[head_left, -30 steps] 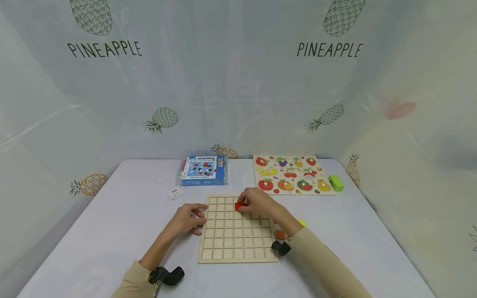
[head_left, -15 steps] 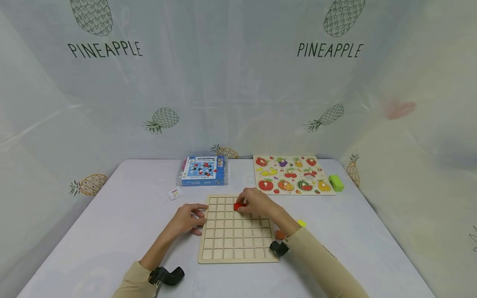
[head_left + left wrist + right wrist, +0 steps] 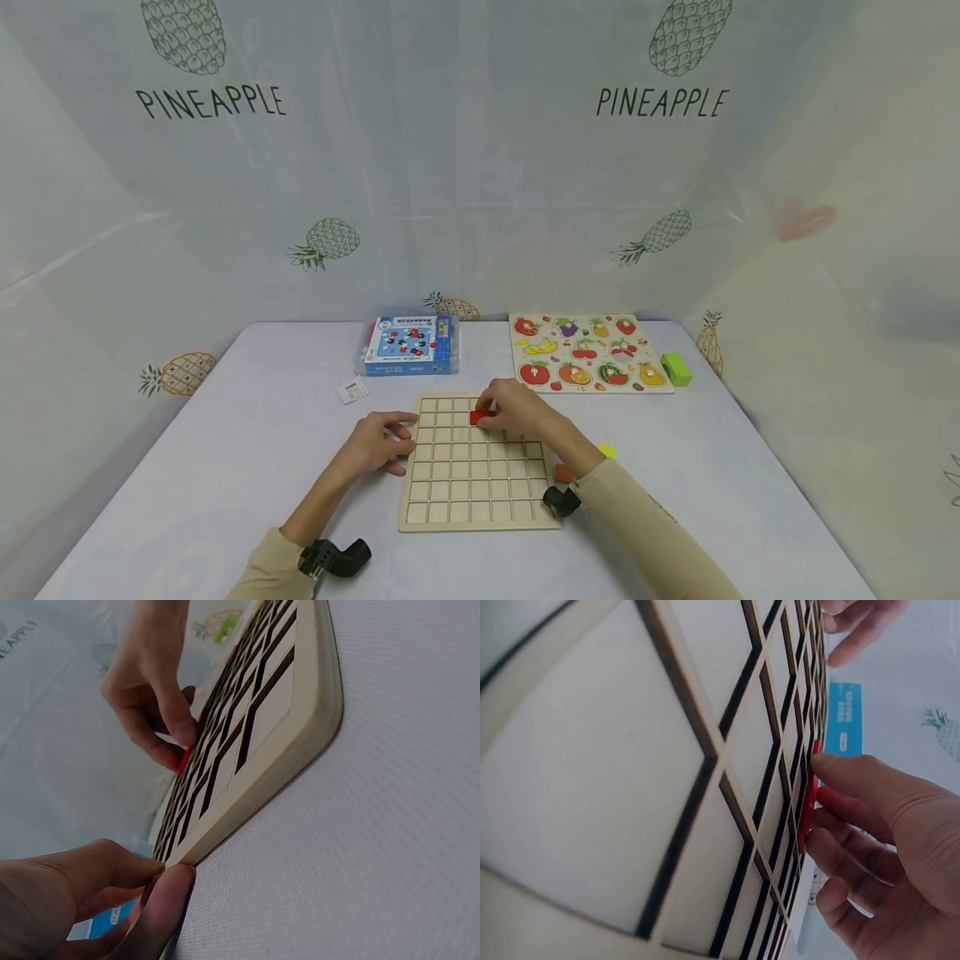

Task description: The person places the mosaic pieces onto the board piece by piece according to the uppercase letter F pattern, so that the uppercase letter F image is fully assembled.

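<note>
A square wooden board (image 3: pixel 450 471) with a grid of shallow cells lies on the table. My right hand (image 3: pixel 517 408) pinches a small red tile (image 3: pixel 477 417) between thumb and fingers, low over cells near the board's far edge. In the right wrist view the red tile (image 3: pixel 810 780) looks thin and sits at the grid; the fingers hide part of it. My left hand (image 3: pixel 375 442) rests its thumb and index fingertips against the board's left edge. The left wrist view shows these fingertips touching the pale rim (image 3: pixel 225 817), with the other fingers loosely bent below.
An orange piece (image 3: pixel 563 473) and a yellow piece (image 3: pixel 607 450) lie right of the board, near my right forearm. Farther back are a blue box (image 3: pixel 408 346), a small printed card (image 3: pixel 352 391), a fruit puzzle board (image 3: pixel 588 354) and a green block (image 3: pixel 677 369).
My right hand and the red tile have shifted slightly left over the board since a second ago, then stayed nearly still. My left hand has kept its place.
</note>
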### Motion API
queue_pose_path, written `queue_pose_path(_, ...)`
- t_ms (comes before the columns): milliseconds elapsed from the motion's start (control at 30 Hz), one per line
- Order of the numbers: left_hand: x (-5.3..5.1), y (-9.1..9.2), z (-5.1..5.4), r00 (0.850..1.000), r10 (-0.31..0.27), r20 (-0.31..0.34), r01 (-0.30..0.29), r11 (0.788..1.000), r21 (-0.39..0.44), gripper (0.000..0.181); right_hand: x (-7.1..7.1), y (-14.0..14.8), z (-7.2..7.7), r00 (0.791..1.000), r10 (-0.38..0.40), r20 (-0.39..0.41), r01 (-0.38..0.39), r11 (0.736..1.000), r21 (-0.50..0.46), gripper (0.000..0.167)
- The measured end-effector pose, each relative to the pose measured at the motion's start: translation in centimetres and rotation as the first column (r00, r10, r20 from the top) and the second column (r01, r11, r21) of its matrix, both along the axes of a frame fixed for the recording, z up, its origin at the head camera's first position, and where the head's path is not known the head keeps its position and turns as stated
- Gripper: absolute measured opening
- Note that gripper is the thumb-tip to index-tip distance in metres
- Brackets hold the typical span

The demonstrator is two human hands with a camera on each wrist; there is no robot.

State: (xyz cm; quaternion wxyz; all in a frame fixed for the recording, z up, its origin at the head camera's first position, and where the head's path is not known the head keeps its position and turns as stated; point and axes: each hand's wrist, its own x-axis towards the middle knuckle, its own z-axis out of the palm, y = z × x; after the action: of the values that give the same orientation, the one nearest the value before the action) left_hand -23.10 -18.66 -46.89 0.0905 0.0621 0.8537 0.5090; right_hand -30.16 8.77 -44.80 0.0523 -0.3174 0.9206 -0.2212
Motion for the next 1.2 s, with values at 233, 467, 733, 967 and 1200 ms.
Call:
queue_pose_path(233, -0.1, -0.1, -0.1, 1.0, 0.001, 0.005, -0.001, 1.0, 0.006, 0.046, 0.3, 1.0, 0.7, 1.0, -0.016, 0.004, 0.016, 1.0, -0.017, 0.021)
queue_pose_path(467, 0.1, 0.0, 0.1, 1.0, 0.0, 0.003, 0.0, 1.0, -0.005, 0.046, 0.3, 3.7, 1.5, 1.0, -0.019, 0.017, 0.019, 0.999, -0.041, 0.023)
queue_pose_path(733, 0.1, 0.1, 0.2, 1.0, 0.004, 0.006, -0.004, 1.0, -0.005, 0.045, 0.8, 7.4, 1.7, 0.995, -0.083, 0.056, 0.084, 0.996, -0.011, 0.022)
queue_pose_path(967, 0.2, 0.1, 0.3, 1.0, 0.004, 0.0, -0.004, 1.0, 0.002, 0.045, 1.3, 10.1, 1.3, 0.992, -0.105, 0.065, 0.105, 0.994, 0.006, 0.023)
queue_pose_path(1200, 0.0, 0.0, 0.0, 1.0, -0.001, -0.003, 0.001, 1.0, -0.005, 0.045, 1.7, 11.7, 0.9, 0.993, -0.099, 0.071, 0.1, 0.995, -0.004, 0.021)
